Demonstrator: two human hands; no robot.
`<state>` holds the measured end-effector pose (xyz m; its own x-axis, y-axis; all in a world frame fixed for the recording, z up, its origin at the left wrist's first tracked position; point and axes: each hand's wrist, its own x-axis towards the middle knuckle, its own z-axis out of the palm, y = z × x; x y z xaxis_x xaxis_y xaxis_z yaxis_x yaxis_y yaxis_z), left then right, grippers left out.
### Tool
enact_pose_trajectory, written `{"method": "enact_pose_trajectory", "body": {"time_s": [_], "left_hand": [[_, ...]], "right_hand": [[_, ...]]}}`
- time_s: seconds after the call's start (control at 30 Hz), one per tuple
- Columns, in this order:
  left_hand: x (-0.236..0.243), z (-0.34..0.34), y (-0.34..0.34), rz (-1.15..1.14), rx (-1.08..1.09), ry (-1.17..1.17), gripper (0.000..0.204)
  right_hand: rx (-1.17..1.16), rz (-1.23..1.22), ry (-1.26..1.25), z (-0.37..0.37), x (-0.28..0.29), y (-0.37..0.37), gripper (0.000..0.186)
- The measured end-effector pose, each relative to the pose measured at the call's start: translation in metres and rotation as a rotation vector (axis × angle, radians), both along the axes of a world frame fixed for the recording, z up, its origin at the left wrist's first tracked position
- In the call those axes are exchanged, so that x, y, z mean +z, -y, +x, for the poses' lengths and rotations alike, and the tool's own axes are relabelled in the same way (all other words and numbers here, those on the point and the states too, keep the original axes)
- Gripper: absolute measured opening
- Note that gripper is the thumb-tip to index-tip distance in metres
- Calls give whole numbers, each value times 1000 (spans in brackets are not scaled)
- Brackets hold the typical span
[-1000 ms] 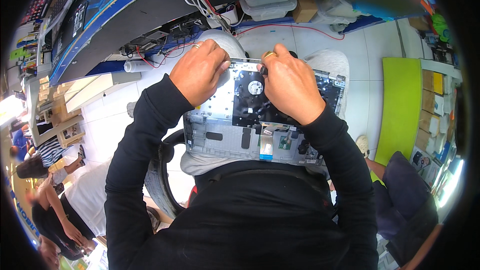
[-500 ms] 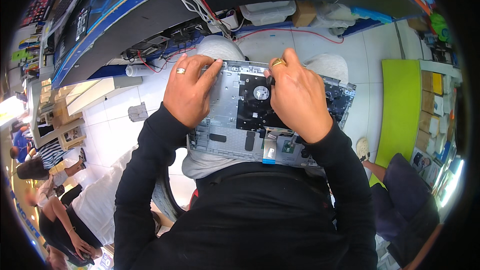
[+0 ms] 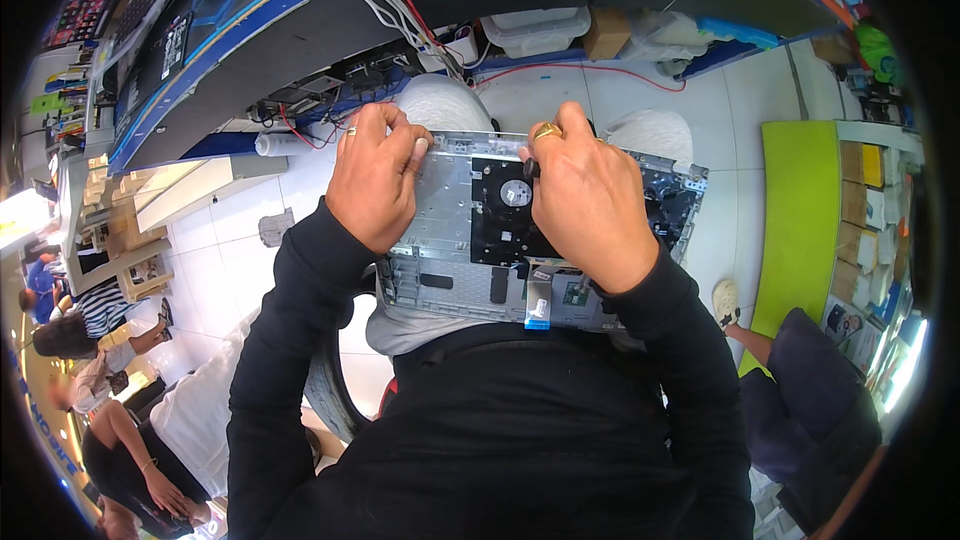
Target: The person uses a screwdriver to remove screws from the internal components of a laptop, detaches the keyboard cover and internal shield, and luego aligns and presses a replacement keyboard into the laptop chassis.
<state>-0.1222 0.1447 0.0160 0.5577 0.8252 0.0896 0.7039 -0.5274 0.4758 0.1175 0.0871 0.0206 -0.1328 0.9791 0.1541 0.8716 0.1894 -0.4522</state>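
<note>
Chassis (image 3: 441, 198) across lap (image 3: 402, 328). Left hand (image 3: 372, 185) pinches its far-left corner; right hand (image 3: 592, 198), apart, grips black tool (image 3: 531, 169) near far edge.

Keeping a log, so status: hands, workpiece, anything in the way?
Left bare hand at far edge of silver rectangular laptop shell; right bare hand holding small black object. Shell across grey-trousered lap. Right hand hides part of its black plate.
</note>
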Motion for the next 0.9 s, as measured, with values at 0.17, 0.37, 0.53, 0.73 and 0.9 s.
{"method": "enact_pose_trajectory", "body": {"time_s": [0.17, 0.37, 0.53, 0.73, 0.9], "left_hand": [[5, -4, -8, -180, -38, 16, 10], [13, -5, -32, -269, -135, -105, 19], [1, 4, -51, -415, -163, -271, 21], [-32, -1, -59, -481, -143, -158, 22], [-36, -1, -60, -462, -123, -209, 23]], "right_hand": [[16, -34, -9, 1, 0, -3, 9], [27, -147, -10, 6, -5, -13, 12], [119, -210, -48, 24, -38, -28, 16], [228, -537, -166, 49, -49, -58, 18], [161, -378, -255, 86, -36, -43, 16]]}}
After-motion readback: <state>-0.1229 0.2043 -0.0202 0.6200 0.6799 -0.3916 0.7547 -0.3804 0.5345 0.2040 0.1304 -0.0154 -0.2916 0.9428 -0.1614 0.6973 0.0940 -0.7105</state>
